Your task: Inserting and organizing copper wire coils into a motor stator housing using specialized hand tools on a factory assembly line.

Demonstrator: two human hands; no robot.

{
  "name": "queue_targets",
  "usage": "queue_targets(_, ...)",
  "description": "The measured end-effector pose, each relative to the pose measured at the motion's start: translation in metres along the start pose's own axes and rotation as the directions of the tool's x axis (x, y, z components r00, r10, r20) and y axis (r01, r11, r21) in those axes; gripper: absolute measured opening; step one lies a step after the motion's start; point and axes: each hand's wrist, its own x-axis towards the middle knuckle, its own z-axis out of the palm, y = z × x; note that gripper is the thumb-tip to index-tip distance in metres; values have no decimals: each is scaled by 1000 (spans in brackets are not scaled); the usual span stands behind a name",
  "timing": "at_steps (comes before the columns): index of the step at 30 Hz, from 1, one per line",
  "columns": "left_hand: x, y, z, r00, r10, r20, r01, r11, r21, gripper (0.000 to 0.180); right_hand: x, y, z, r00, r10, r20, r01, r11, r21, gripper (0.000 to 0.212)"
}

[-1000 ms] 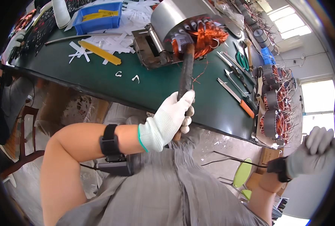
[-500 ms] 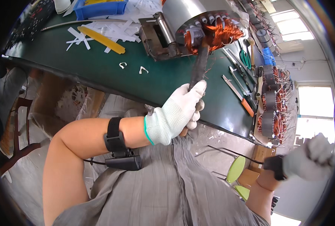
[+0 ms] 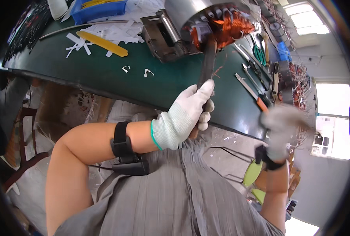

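Observation:
My left hand [image 3: 188, 112], in a white knit glove with a green cuff, is wrapped round a dark flat bar [image 3: 208, 65] held slanting upward. A brownish end of the bar shows below the fist. Its far tip rests against the orange copper windings [image 3: 232, 29] of a motor stator [image 3: 190, 11], a metal ring lying on its side on the bench. Off to the right, my gloved right hand [image 3: 281, 128] is raised, apart from the stator and the bar. Motion smears its fingers, so whether it holds anything is hidden.
The stator sits by a metal stand with a roller [image 3: 169, 27] on the green bench [image 3: 92, 74]. A yellow strip [image 3: 104, 44], white paper slips and a blue bin [image 3: 98, 11] lie left. Knives [image 3: 248, 86] and green-handled scissors [image 3: 258, 53] lie right, and a green chair [image 3: 253, 173] stands below.
My right hand has swung inward, leftward and up, from the far right toward the bench. My left hand keeps its grip on the bar against the windings. The view has shifted slightly.

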Motion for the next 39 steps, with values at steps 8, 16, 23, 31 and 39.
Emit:
queue_targets(8, 9, -25, -1, 954, -117, 276, -33, 874, 485, 45, -25, 21, 39, 676, 692, 252, -723, 689, 50, 31)
queue_targets(16, -3, 59, 10, 752, -344, 562, -562, 111, 820, 43, 47, 75, 9, 999, -36, -5, 28, 859, -511, 62)
queue_targets(23, -10, 166, -87, 752, 563, 344, -256, -232, 939, 28, 45, 9, 35, 583, 467, 665, -556, 826, -93, 51)
queue_targets(31, 55, 212, -81, 707, 54, 705, -346, -844, 411, 21, 76, -2, 182, 590, 487, 644, -806, 304, 508, 73)
queue_targets(39, -15, 152, -100, 851, 53, 522, -243, -842, 482, 35, 77, 55, 143, 585, 194, 788, -795, 328, 510, 76)
